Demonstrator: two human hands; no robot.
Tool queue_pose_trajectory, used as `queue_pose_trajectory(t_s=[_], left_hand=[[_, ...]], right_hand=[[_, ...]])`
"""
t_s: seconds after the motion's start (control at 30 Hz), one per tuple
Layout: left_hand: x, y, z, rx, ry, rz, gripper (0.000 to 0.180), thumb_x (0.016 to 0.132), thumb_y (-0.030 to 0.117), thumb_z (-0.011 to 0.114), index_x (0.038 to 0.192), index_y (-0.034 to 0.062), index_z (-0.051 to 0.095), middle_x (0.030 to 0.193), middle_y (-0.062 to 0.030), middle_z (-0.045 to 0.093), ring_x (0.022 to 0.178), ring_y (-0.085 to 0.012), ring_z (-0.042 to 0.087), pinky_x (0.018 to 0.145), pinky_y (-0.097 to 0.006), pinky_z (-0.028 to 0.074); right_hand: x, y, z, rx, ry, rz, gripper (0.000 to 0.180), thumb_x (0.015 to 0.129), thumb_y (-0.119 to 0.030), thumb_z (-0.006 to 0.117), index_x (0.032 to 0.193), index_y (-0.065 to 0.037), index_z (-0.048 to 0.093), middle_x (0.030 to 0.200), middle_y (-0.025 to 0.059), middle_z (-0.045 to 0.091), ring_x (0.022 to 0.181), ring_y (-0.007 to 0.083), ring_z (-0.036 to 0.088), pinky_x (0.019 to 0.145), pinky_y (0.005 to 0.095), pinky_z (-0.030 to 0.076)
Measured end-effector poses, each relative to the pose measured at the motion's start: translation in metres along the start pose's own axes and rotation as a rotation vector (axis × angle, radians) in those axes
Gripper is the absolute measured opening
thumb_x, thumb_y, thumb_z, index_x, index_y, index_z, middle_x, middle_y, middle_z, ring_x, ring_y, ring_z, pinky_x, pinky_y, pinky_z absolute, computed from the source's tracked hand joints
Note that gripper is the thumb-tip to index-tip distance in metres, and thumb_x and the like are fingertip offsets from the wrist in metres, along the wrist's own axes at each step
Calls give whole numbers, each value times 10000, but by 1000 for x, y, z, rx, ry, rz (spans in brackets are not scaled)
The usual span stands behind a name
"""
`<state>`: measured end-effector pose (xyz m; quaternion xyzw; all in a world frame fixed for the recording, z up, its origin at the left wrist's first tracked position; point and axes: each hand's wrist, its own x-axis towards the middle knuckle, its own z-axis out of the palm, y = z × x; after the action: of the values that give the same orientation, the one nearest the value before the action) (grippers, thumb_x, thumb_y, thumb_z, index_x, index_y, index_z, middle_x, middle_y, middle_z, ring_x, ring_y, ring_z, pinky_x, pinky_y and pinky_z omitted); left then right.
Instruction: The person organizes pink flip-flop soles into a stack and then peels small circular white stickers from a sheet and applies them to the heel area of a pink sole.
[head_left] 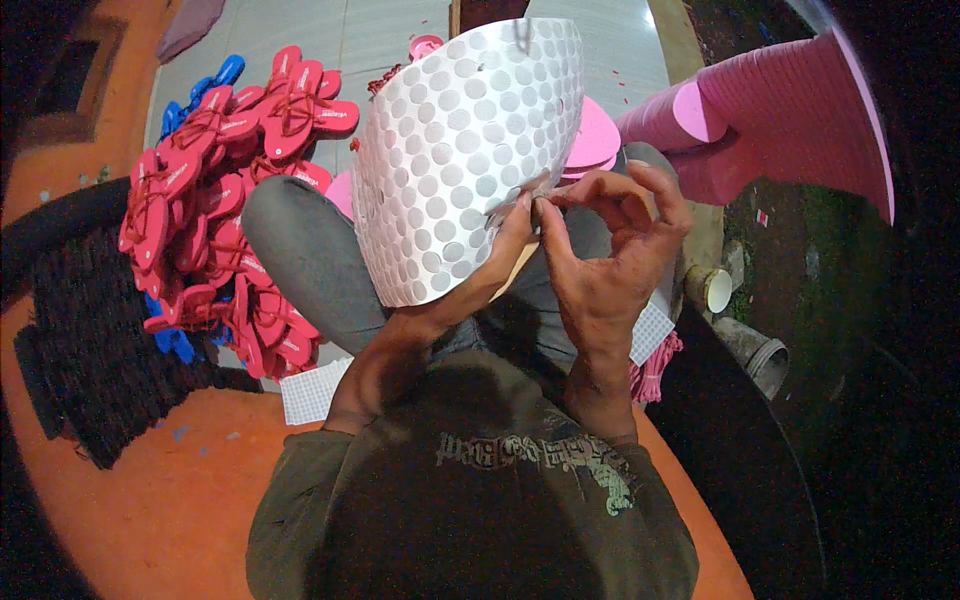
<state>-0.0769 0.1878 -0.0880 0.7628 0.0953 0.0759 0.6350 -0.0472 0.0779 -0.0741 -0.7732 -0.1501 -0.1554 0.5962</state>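
A curved white sheet covered in rows of round grey dots stands up in front of me, above my lap. My left hand grips its lower right edge, with the thumb toward that edge. There the thumb and forefinger of my right hand meet in a pinch, right beside the left thumb. What sits between those fingertips is too small to make out. The other right fingers are bent and raised. Pink foam sole pieces lie just behind the sheet, partly hidden by it.
A heap of red flip-flops lies left, with blue flip-flops behind. Stacked pink soles stretch along the right. Pink straps and a dotted sheet lie beside my right forearm; another dotted sheet lies left. A cup stands right.
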Motion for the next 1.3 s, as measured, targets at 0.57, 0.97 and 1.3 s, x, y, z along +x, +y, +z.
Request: queue_pose_trajectory(t_s=[0.57, 0.97, 1.3], left_hand=[[68, -44, 18, -266, 408, 42, 327, 863, 212, 528, 1052, -55, 542, 1033, -92, 563, 945, -158, 518, 847, -277, 388], [66, -56, 24, -161, 319, -76, 341, 874, 245, 507, 1058, -40, 533, 1020, -109, 572, 921, -187, 527, 826, -296, 397], [68, -66, 28, -159, 245, -45, 376, 884, 282, 490, 1044, -56, 533, 1031, -115, 569, 935, -184, 524, 848, -294, 389]], right_hand=[[49, 87, -40, 268, 352, 481, 695, 626, 64, 687, 1161, -25, 252, 903, 90, 461, 806, 155, 514, 757, 261, 460], [62, 135, -35, -292, 137, 511, 736, 553, -54, 733, 1135, -23, 284, 801, 113, 544, 738, 234, 570, 681, 324, 468], [63, 121, -23, -556, 155, 532, 678, 581, -89, 731, 1100, -25, 299, 782, 65, 517, 707, 177, 520, 662, 304, 451]])
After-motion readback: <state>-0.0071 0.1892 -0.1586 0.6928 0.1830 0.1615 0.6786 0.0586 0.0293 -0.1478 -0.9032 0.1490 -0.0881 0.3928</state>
